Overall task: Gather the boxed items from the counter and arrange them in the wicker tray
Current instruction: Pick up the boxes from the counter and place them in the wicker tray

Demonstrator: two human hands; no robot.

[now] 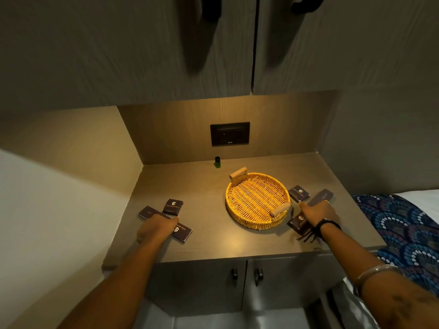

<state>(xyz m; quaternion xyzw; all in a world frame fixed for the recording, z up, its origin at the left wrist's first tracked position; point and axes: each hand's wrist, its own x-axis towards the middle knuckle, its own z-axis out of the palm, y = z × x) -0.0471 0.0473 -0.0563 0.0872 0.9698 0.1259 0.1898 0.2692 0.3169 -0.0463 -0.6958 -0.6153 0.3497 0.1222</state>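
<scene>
On the counter, my left hand presses a long box near the front-left corner; my right hand grasps another box beside the empty wicker tray. Nothing gathered yet.

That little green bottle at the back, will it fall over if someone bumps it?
Probably, yes. The small green bottle with the black cap stands upright on a narrow base, so a nudge could tip it. It looks round, so once down it would likely roll along the smooth brown counter. It seems tiny, so likely light.
</scene>
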